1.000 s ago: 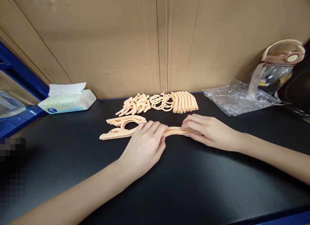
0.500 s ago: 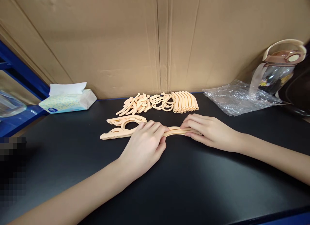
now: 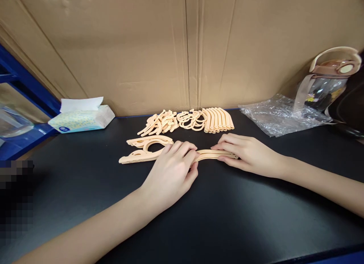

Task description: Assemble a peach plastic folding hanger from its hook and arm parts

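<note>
Low over the black table, a curved beige plastic hanger arm piece spans between my two hands. My left hand is closed on its left end, thumb below and fingers above. My right hand pinches the right end between thumb and fingers. Just left of my left hand lie folded beige hangers, partly covered by that hand. Behind them are a loose pile of curved beige pieces, several beige hooks and a row of bent beige arms.
A tissue pack sits at the back left beside a blue frame. Clear plastic wrap lies at the back right, near a water bottle. Cardboard stands along the back of the black table.
The whole view has shifted very slightly. My right hand's fingertips have shifted a little along the held piece; my left hand keeps its grip.
</note>
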Demonstrator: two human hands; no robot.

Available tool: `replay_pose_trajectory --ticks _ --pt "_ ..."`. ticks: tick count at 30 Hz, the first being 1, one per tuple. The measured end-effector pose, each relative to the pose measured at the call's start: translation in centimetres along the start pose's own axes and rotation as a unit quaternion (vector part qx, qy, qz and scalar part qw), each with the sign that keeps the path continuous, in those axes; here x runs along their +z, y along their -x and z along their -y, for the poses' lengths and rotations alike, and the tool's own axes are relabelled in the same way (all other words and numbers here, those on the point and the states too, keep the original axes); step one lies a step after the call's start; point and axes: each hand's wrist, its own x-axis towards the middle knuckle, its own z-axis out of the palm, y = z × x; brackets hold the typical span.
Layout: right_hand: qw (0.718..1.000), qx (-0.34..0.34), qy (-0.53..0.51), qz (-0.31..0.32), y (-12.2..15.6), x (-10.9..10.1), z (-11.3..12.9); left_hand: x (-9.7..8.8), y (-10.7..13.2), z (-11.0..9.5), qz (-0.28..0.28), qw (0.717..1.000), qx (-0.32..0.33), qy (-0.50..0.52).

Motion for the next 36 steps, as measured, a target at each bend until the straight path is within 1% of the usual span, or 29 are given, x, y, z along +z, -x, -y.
replay_pose_trajectory --ticks 7,9,11,13,15,17,19,22,25,27,30,33,36 --pt "1.000 0.000 -0.001 0.001 0.1 0.0 0.0 -0.1 0.0 -0.1 0.005 1.000 0.006 -0.010" --pt "1.000 0.000 0.002 0.002 0.1 0.0 0.0 -0.4 -0.1 0.1 -0.009 1.000 0.012 -0.027" --pt "1.000 -0.001 0.004 0.000 0.0 0.1 -0.1 -1.1 -0.4 0.6 -0.039 0.997 0.013 -0.060" --pt "1.000 -0.003 0.003 -0.003 0.0 0.1 -0.1 -2.0 -0.8 1.7 -0.072 0.992 -0.007 -0.103" --pt "1.000 -0.004 0.001 -0.004 0.1 0.1 -0.1 -2.9 -1.2 3.4 -0.089 0.984 -0.057 -0.142" --pt "1.000 -0.001 -0.003 -0.003 0.1 0.1 -0.1 -3.7 -1.5 5.6 -0.085 0.974 -0.128 -0.167" --pt "1.000 0.002 -0.009 0.001 0.1 0.0 0.0 -4.1 -1.5 8.1 -0.064 0.967 -0.171 -0.177" --pt "1.000 0.005 -0.016 0.004 0.1 -0.2 0.1 -4.1 -1.1 11.4 -0.043 0.967 -0.220 -0.121" --pt "1.000 0.008 -0.020 0.005 0.1 -0.2 0.1 -3.5 -0.6 13.7 -0.031 0.962 -0.270 -0.037" --pt "1.000 0.008 -0.021 0.006 0.1 -0.2 0.0 -3.1 -0.3 14.5 -0.019 0.957 -0.290 0.003" --pt "1.000 0.008 -0.026 0.006 0.0 -0.2 0.0 -2.6 -0.2 14.8 -0.010 0.953 -0.303 0.023" --pt "0.999 0.009 -0.030 0.006 0.0 -0.2 -0.1 -2.2 -0.3 14.7 -0.011 0.953 -0.303 0.019" --pt "0.999 0.009 -0.031 0.007 0.1 -0.2 -0.1 -1.8 -0.3 14.6 -0.014 0.957 -0.290 0.005"
